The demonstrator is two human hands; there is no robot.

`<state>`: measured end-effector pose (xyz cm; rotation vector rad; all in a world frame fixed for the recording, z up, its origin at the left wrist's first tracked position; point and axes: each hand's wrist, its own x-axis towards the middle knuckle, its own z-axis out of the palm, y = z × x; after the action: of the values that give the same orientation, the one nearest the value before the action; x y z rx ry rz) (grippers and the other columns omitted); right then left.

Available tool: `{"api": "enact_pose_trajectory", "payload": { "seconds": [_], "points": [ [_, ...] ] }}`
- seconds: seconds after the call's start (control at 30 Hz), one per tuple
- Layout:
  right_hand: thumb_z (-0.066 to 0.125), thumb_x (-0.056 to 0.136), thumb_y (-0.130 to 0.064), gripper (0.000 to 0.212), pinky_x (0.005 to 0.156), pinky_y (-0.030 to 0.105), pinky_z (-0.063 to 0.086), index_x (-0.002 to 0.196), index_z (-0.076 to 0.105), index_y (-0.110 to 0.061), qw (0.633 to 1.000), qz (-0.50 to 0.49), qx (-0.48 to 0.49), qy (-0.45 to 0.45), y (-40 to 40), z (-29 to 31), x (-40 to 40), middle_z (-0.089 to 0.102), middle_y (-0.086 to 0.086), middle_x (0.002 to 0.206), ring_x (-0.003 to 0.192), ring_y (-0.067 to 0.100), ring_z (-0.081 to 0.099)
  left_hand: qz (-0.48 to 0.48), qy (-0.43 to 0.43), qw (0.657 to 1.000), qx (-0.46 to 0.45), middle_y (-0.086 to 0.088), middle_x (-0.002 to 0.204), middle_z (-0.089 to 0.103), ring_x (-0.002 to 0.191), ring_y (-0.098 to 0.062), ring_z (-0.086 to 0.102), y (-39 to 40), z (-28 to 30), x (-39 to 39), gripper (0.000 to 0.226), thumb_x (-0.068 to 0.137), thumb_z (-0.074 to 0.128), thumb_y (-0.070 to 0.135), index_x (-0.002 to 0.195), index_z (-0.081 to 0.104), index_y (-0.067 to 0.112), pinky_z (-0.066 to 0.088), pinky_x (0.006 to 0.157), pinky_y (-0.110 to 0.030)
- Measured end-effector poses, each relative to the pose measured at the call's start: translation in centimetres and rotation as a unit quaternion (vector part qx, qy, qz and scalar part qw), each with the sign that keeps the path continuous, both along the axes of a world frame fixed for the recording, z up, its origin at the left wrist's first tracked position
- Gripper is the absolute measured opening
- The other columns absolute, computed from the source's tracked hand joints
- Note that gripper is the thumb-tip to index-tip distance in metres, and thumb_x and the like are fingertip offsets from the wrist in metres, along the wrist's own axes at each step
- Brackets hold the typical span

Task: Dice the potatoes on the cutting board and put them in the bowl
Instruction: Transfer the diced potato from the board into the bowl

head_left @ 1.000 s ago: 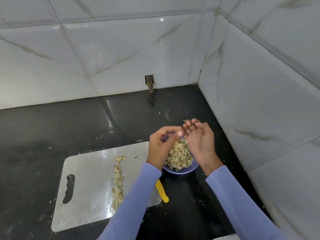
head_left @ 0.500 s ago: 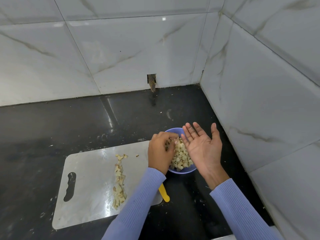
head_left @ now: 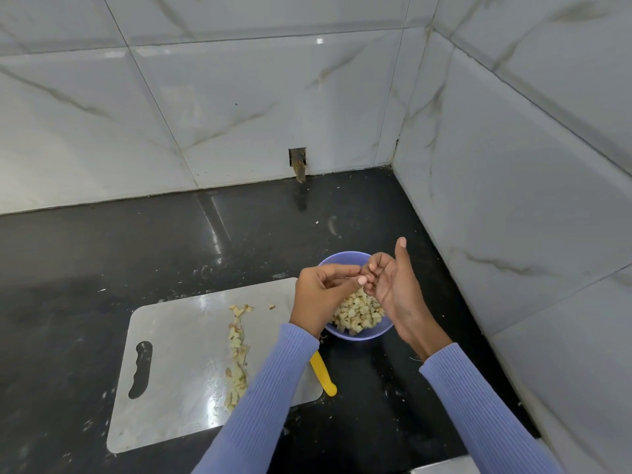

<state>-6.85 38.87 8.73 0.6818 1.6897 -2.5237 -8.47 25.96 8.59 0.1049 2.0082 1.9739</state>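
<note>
Both my hands are over the purple bowl (head_left: 359, 335), which is heaped with diced potato (head_left: 357, 314). My left hand (head_left: 318, 299) has its fingers curled, its fingertips meeting the bent fingers of my right hand (head_left: 396, 289). My right thumb points up. I see nothing held in either hand. The bowl stands just off the right edge of the white cutting board (head_left: 178, 354). A row of potato dice (head_left: 237, 354) runs front to back across the board's middle. A knife's yellow handle (head_left: 323, 374) sticks out from under my left sleeve; its blade is hidden.
The black counter (head_left: 102, 254) ends in a corner of white marble tile walls behind and to the right. A small hole with a stub (head_left: 298, 164) sits low in the back wall. A metal edge (head_left: 444, 468) shows at the bottom right.
My right hand, flat and open half a second ago, has curled its fingers. My left hand has lifted from the potato in the bowl to meet my right fingertips.
</note>
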Motion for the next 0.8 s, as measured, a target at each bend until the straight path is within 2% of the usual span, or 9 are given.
{"api": "enact_pose_trajectory", "payload": {
  "seconds": [0.17,0.27,0.37,0.43,0.5,0.6,0.67,0.73,0.8],
  "points": [
    [0.022,0.100,-0.051,0.060,0.080,0.032,0.049,0.066,0.056,-0.014,0.987,0.016,0.160,-0.016,-0.3,-0.6,-0.4,0.063,0.002,0.061,0.072,0.018,0.061,0.054,0.049,0.996,-0.060,-0.001,0.077,0.074,0.076,-0.010,0.070,0.3,-0.4,0.2,0.010,0.074,0.078,0.007,0.084,0.076,0.009,0.056,0.077,-0.025],
    [0.039,0.101,-0.034,0.036,0.078,0.029,0.055,0.082,0.063,-0.015,0.968,0.011,0.250,0.015,0.3,-0.5,0.0,0.070,-0.002,0.076,0.078,0.013,0.067,0.077,0.024,0.996,-0.023,-0.008,0.077,0.073,0.074,-0.017,0.071,-0.4,-0.6,-0.1,0.017,0.075,0.075,-0.001,0.089,0.071,0.006,0.058,0.071,-0.029],
    [0.063,0.091,-0.017,0.005,0.080,0.027,0.056,0.090,0.066,-0.021,0.934,0.051,0.342,0.087,1.0,-0.4,1.1,0.071,-0.005,0.085,0.083,0.008,0.068,0.078,0.007,0.997,-0.007,-0.012,0.079,0.073,0.073,-0.023,0.071,-0.9,-0.6,-0.5,0.012,0.081,0.069,-0.003,0.091,0.070,0.004,0.058,0.071,-0.035],
    [0.072,0.082,-0.011,0.011,0.078,0.021,0.055,0.088,0.069,-0.019,0.915,0.079,0.372,0.135,0.8,-0.2,1.7,0.071,-0.006,0.085,0.084,0.007,0.068,0.066,-0.002,0.998,0.005,-0.012,0.078,0.073,0.072,-0.022,0.071,-0.8,-0.4,-0.4,0.011,0.084,0.065,-0.002,0.089,0.071,0.007,0.058,0.066,-0.031],
    [0.074,0.079,-0.007,0.012,0.076,0.016,0.053,0.086,0.072,-0.016,0.871,0.094,0.457,0.156,0.4,-0.6,2.0,0.071,-0.008,0.084,0.079,0.004,0.067,0.060,-0.005,0.998,0.007,-0.010,0.078,0.073,0.074,-0.020,0.071,-0.6,-0.3,-0.4,0.013,0.087,0.063,0.001,0.089,0.071,0.011,0.057,0.064,-0.030],
    [0.066,0.085,-0.003,0.016,0.078,0.020,0.051,0.092,0.074,-0.015,0.770,0.074,0.616,0.148,0.1,-1.1,2.4,0.072,-0.001,0.091,0.082,0.012,0.066,0.045,0.067,0.993,-0.083,-0.002,0.081,0.074,0.080,-0.015,0.070,-0.5,-0.6,-0.3,0.013,0.088,0.064,0.009,0.090,0.071,0.020,0.058,0.074,-0.036],
    [0.062,0.087,-0.004,0.017,0.074,0.026,0.052,0.096,0.071,-0.015,0.742,0.074,0.649,0.153,0.0,-1.1,2.7,0.070,0.002,0.093,0.083,0.017,0.065,0.048,0.152,0.971,-0.178,0.005,0.078,0.072,0.077,-0.009,0.068,-0.5,-0.8,-0.1,0.012,0.081,0.073,0.012,0.087,0.072,0.022,0.057,0.077,-0.034],
    [0.059,0.089,-0.009,0.017,0.071,0.025,0.050,0.102,0.068,-0.016,0.719,0.101,0.675,0.132,-0.4,-1.1,3.0,0.067,0.001,0.097,0.085,0.017,0.063,0.061,0.223,0.935,-0.270,0.008,0.075,0.070,0.075,-0.009,0.065,-0.6,-0.9,0.2,0.009,0.074,0.079,0.019,0.080,0.073,0.023,0.055,0.074,-0.030],
    [0.059,0.091,-0.013,0.019,0.075,0.022,0.048,0.109,0.065,-0.014,0.718,0.103,0.679,0.112,-0.8,-1.6,3.6,0.065,0.003,0.105,0.092,0.018,0.063,0.049,0.293,0.889,-0.348,0.004,0.080,0.068,0.082,-0.015,0.060,-0.8,-1.0,0.3,0.007,0.074,0.079,0.024,0.075,0.072,0.023,0.047,0.069,-0.026]
  ]
}}
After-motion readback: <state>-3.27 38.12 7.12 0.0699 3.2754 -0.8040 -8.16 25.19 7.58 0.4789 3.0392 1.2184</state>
